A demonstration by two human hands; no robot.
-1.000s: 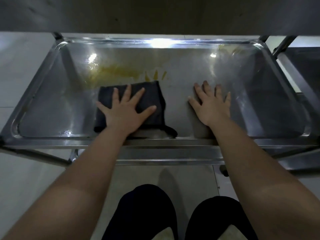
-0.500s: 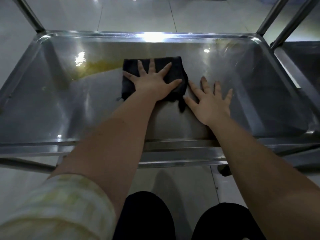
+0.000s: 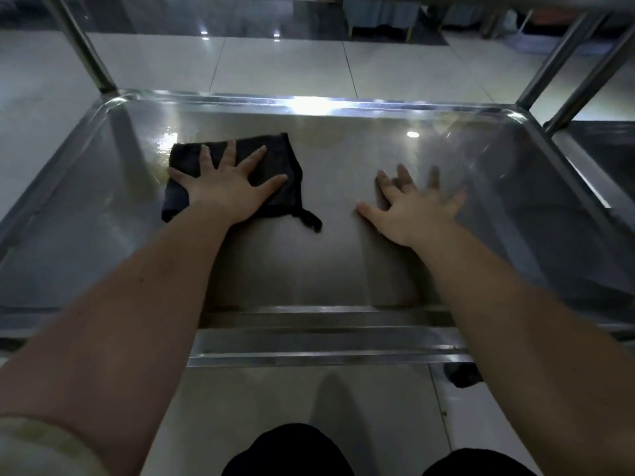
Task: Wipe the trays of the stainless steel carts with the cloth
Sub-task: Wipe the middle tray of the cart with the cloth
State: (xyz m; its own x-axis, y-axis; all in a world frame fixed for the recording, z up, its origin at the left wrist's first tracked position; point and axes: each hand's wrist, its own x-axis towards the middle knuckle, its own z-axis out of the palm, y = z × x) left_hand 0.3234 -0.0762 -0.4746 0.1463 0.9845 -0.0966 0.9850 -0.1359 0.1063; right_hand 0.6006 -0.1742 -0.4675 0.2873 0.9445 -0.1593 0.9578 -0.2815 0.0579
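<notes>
A stainless steel cart tray fills the view, shiny and wet in places. A dark folded cloth lies flat on its left-middle part, with a small loop hanging off its near right corner. My left hand presses down on the cloth with fingers spread wide. My right hand rests flat on the bare tray to the right of the cloth, fingers apart, holding nothing. A faint yellowish smear shows on the tray just beyond the cloth.
Upright cart posts rise at the far left corner and far right corner. A second steel cart's tray adjoins on the right. Tiled floor lies beyond, and a lower rail runs under the near rim.
My left hand slid the cloth from the near left to the far middle, then back left. The yellow stain has mostly gone. My right hand has stayed flat on the tray.
</notes>
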